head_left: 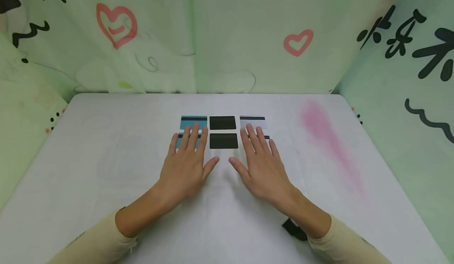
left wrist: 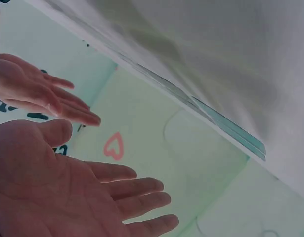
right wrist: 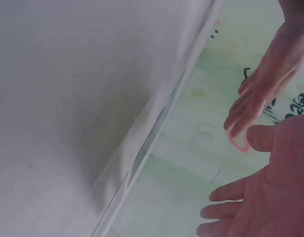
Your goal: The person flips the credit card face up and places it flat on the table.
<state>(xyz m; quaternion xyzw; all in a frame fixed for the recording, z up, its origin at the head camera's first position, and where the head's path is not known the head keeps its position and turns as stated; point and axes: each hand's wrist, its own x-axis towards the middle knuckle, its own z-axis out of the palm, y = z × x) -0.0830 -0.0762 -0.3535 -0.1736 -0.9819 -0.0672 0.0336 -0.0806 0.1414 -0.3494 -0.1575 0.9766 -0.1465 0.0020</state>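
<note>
My left hand [head_left: 186, 165] is held palm down with straight, spread fingers. Its fingertips overlap the upper blue card [head_left: 188, 121] in the head view and hide much of the lower blue card [head_left: 179, 142]. On the other side, my right hand [head_left: 263, 169] is held the same way, covering most of a lower card with a dark stripe [head_left: 267, 137]. Above that lies a pale card [head_left: 260, 123], also dark-striped. Between the hands are an upper black card [head_left: 222, 123] and a lower black card [head_left: 224, 141]. Both wrist views show the palms raised off the tabletop, holding nothing.
A small black object [head_left: 295, 230] lies near my right wrist, partly hidden by the forearm. The white table [head_left: 88, 157] carries a pink smear [head_left: 328, 142] on its right. Green painted cloth [head_left: 230, 39] encloses the back and sides.
</note>
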